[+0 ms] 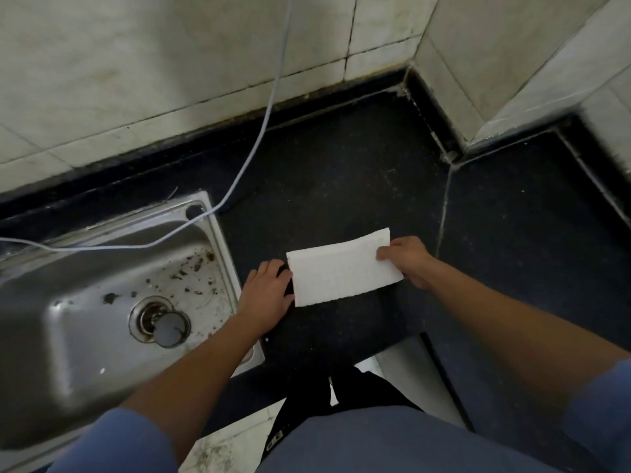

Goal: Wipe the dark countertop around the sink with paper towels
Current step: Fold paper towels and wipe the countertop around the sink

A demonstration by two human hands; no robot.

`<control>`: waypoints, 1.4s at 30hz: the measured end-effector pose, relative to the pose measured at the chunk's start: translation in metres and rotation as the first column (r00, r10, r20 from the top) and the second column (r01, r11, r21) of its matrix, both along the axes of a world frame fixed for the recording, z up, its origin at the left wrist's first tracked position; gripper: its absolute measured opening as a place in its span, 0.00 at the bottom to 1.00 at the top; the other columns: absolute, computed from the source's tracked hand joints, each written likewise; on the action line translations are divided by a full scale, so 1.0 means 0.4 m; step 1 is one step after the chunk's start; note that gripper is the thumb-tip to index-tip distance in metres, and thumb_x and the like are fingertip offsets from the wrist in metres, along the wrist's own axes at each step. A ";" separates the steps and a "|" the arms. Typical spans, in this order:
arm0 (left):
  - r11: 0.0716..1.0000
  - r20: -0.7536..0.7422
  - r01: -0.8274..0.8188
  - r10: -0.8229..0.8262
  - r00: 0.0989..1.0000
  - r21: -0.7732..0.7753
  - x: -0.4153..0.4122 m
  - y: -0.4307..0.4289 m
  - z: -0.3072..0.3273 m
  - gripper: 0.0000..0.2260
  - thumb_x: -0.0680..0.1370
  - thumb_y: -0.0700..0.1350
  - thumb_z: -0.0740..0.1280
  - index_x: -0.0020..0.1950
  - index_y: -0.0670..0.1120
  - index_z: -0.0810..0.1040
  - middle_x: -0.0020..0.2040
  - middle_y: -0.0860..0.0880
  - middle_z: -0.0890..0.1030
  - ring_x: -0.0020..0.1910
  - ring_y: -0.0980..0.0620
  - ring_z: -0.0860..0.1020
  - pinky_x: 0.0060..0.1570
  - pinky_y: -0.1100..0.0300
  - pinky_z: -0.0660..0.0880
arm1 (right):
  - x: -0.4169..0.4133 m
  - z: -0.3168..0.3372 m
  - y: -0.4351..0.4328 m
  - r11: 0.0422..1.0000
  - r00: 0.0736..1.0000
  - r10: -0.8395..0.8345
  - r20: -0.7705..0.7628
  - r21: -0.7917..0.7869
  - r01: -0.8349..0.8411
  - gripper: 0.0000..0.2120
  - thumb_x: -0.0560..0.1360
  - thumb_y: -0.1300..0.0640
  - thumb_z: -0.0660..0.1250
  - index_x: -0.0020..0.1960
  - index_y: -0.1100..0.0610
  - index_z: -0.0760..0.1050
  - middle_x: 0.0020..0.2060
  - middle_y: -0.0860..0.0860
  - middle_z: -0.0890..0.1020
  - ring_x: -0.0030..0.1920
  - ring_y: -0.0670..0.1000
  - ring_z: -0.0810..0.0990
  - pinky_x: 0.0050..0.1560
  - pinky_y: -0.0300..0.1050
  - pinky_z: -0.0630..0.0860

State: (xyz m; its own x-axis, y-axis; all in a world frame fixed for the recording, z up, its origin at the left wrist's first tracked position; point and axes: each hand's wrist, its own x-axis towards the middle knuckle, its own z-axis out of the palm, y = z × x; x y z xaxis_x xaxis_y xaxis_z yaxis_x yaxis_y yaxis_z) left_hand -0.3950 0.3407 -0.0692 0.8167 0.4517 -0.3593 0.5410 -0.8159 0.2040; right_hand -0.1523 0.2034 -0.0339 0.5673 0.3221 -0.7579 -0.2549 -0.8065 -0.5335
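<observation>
Nearest me is the blue shirt point(392, 438), at the bench's front edge. I have the left hand point(269, 291) gripping the left end of the paper towel point(345, 268), fingers curled at its edge, and the right hand point(409, 261) pinching the right end. The towel is stretched over the dark bench point(341, 158), just right of the steel sink point(218, 240). I cannot tell whether it touches. A pale cable point(266, 114) trails across the sink's back corner.

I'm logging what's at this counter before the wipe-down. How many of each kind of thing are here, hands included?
Paper towel: 1
Steel sink: 1
Drain stopper: 1
White cable: 1
Hands: 2, left hand and right hand
Total: 6
</observation>
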 end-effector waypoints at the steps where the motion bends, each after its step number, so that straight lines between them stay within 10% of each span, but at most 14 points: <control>1: 0.999 0.007 -0.033 0.033 0.999 -0.006 -0.015 0.005 0.002 0.21 0.77 0.52 0.65 0.69 0.48 0.71 0.70 0.47 0.66 0.68 0.47 0.65 0.65 0.53 0.64 | -0.012 0.016 0.013 0.999 0.999 0.012 -0.038 0.032 -0.011 0.07 0.73 0.61 0.70 0.49 0.62 0.76 0.49 0.57 0.81 0.46 0.54 0.80 0.42 0.49 0.79; 7: 0.977 0.002 -0.212 0.212 0.977 -0.031 -0.110 0.035 0.018 0.19 0.76 0.50 0.68 0.65 0.47 0.74 0.64 0.46 0.71 0.63 0.46 0.69 0.61 0.53 0.69 | -0.167 0.004 0.144 0.939 0.937 0.339 0.081 0.036 -0.343 0.04 0.71 0.62 0.71 0.42 0.59 0.76 0.40 0.52 0.78 0.39 0.50 0.79 0.29 0.42 0.76; 18: 0.963 0.072 -0.260 0.265 0.962 -0.066 -0.125 0.034 0.020 0.17 0.76 0.49 0.66 0.63 0.45 0.75 0.62 0.46 0.72 0.61 0.45 0.71 0.59 0.51 0.70 | -0.262 -0.073 0.176 0.777 0.725 0.621 0.297 -0.110 -0.620 0.18 0.71 0.48 0.72 0.57 0.56 0.77 0.49 0.50 0.81 0.52 0.52 0.79 0.53 0.46 0.75; 23: 0.999 0.099 -0.025 0.029 0.995 -0.038 -0.021 -0.003 0.024 0.21 0.78 0.51 0.63 0.70 0.46 0.69 0.73 0.44 0.63 0.71 0.44 0.63 0.65 0.51 0.65 | -0.185 -0.069 0.062 0.435 0.163 0.767 0.620 -0.315 -0.844 0.19 0.76 0.53 0.66 0.65 0.57 0.73 0.65 0.54 0.73 0.65 0.55 0.70 0.55 0.53 0.76; 26: 0.995 -0.020 0.102 -0.103 0.995 -0.014 0.027 -0.026 0.008 0.26 0.79 0.52 0.62 0.75 0.46 0.60 0.78 0.43 0.52 0.76 0.44 0.52 0.71 0.49 0.58 | -0.164 -0.092 0.029 0.237 -0.034 0.862 0.507 -0.461 -0.855 0.30 0.78 0.48 0.63 0.75 0.57 0.60 0.77 0.55 0.56 0.77 0.55 0.54 0.68 0.55 0.67; 36: 0.998 -0.104 0.054 -0.055 0.993 -0.015 0.011 -0.031 -0.022 0.27 0.80 0.53 0.58 0.77 0.46 0.56 0.79 0.46 0.46 0.77 0.45 0.49 0.71 0.48 0.58 | -0.135 -0.098 0.033 0.160 -0.103 0.877 0.469 -0.487 -0.859 0.31 0.79 0.44 0.57 0.76 0.57 0.57 0.78 0.54 0.52 0.78 0.53 0.49 0.70 0.54 0.60; 42: 0.991 -0.031 -0.135 0.135 0.990 0.000 -0.061 -0.073 0.021 0.24 0.79 0.52 0.61 0.73 0.46 0.64 0.78 0.45 0.54 0.75 0.45 0.56 0.71 0.50 0.60 | -0.136 -0.061 0.186 0.200 -0.060 0.873 0.484 -0.467 -0.862 0.26 0.77 0.45 0.62 0.72 0.54 0.64 0.67 0.55 0.69 0.66 0.56 0.68 0.63 0.53 0.68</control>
State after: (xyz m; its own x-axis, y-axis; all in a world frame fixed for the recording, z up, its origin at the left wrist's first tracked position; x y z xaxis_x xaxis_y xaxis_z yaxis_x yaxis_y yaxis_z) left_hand -0.4192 0.3115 -0.0609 0.7370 0.5560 -0.3842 0.6519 -0.7348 0.1872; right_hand -0.2067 0.2780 -0.0585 0.0705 0.8969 -0.4366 0.9790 -0.1461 -0.1421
